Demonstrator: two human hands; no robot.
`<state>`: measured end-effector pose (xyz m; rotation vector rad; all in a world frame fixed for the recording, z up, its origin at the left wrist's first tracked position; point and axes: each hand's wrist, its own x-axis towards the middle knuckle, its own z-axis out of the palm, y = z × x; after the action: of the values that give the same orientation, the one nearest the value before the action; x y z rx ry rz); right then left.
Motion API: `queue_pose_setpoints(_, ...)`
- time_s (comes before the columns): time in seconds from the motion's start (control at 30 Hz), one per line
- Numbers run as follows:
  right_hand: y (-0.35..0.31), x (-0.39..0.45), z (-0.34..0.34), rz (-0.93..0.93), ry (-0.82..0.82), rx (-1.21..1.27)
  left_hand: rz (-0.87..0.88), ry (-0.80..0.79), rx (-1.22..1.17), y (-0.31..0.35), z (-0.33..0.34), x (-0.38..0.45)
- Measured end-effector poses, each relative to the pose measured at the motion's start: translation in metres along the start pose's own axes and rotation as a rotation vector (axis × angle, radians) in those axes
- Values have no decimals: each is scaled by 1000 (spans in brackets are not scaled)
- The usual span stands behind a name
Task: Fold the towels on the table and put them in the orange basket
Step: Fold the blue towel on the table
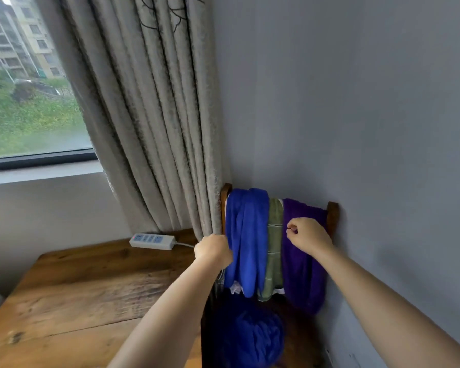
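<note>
Towels on chair back, none folded yet.
Blue towel [246, 240] draped over the left part of the chair's top rail, hanging in long loose folds. Green towel [274, 251] hangs in the middle, partly tucked between its neighbours, faint stripe lines visible. Purple towel [303, 269] draped on the right, hanging lowest. Another blue towel [252, 334] lies bunched in a heap on the seat below, blurred.

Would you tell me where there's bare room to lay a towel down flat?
The wooden table is bare from the power strip forward. The chair is crowded: blue towel, green towel and purple towel drape its back.
</note>
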<state>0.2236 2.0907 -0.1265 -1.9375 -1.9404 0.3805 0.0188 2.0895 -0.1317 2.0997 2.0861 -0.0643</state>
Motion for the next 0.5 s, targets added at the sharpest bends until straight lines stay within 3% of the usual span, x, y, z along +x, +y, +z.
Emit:
queue_pose_setpoints(0.27, -24, 100, 39, 47, 41, -31, -64, -9, -330, -10, 0, 119)
queue_pose_setpoints(0.5, -35, 162, 70, 199, 126, -105, -45, -31, -571, -7, 29, 189)
